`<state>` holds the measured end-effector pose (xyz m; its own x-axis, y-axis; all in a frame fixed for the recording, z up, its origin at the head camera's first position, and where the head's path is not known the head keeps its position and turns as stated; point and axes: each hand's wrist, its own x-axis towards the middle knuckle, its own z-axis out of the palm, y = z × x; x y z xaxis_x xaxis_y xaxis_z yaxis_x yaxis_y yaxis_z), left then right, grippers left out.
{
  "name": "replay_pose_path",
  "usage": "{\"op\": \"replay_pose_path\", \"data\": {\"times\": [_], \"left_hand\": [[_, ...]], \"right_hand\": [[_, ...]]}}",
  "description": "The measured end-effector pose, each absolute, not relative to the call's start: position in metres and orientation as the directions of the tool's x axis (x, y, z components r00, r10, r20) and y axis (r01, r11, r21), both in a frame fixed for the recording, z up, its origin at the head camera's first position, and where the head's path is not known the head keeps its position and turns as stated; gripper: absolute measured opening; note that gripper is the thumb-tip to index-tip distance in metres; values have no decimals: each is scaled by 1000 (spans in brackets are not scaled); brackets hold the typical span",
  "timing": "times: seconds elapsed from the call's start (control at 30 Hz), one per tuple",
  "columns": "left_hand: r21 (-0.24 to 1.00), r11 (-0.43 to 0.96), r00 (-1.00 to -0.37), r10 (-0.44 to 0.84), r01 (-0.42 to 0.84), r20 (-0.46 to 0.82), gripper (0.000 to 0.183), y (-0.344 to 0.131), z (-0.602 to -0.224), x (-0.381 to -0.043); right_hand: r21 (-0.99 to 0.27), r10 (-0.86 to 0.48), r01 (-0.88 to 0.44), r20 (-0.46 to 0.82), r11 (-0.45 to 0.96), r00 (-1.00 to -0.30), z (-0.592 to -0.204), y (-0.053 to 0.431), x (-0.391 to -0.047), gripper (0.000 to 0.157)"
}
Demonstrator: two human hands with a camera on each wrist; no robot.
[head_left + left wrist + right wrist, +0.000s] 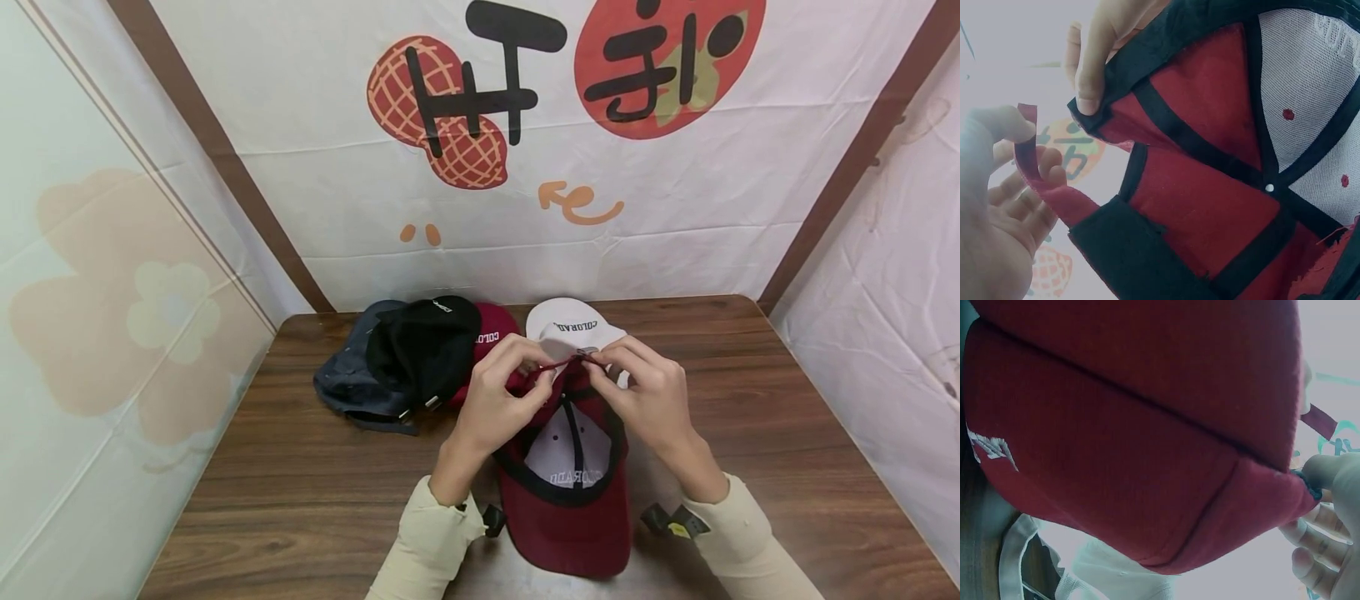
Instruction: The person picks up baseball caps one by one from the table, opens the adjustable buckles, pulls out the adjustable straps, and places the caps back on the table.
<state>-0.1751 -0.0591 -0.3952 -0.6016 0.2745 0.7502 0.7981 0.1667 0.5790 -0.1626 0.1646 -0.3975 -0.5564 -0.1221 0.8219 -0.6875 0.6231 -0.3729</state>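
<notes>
A dark red baseball cap (566, 537) has its inside facing up and its brim toward me. Its black sweatband and white mesh front panels show inside. My left hand (491, 404) pinches the loose end of the cap's red back strap (1063, 203) between thumb and finger. At the other side of the back opening, my right hand (656, 396) grips the black-lined edge with its thumb inside, as the left wrist view shows. From the right wrist view, the outside of the crown (1129, 450) fills most of the picture, with the right hand (1329, 525) at its edge.
Behind the hands, on the wooden table (300, 517), lie a black cap (427, 350), a dark blue cap (356, 379), another red cap (491, 321) and a white cap (562, 317). A printed white cloth wall (337, 217) rises behind the table.
</notes>
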Motion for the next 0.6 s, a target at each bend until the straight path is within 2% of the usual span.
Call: {"op": "replay_pose_path", "data": {"times": [0.1,0.23,0.4,0.6], "left_hand": [[587,153,-603,304,795,738,15,-59,-396,-175],[591,156,-604,350,792,716,11,-60,-395,-174],[585,184,-604,392,790,693,10,-60,-395,-173],[589,171,-595,443,790,671,12,-60,-395,-172]], "right_hand": [[-389,-120,-680,811,622,-573,-398,165,-162,3],[-399,-116,-678,806,617,-580,-399,165,-163,15],[-401,-117,-676,804,618,-583,-399,166,-163,18],[-413,-110,-673,799,614,-591,-397,167,-163,11]]}}
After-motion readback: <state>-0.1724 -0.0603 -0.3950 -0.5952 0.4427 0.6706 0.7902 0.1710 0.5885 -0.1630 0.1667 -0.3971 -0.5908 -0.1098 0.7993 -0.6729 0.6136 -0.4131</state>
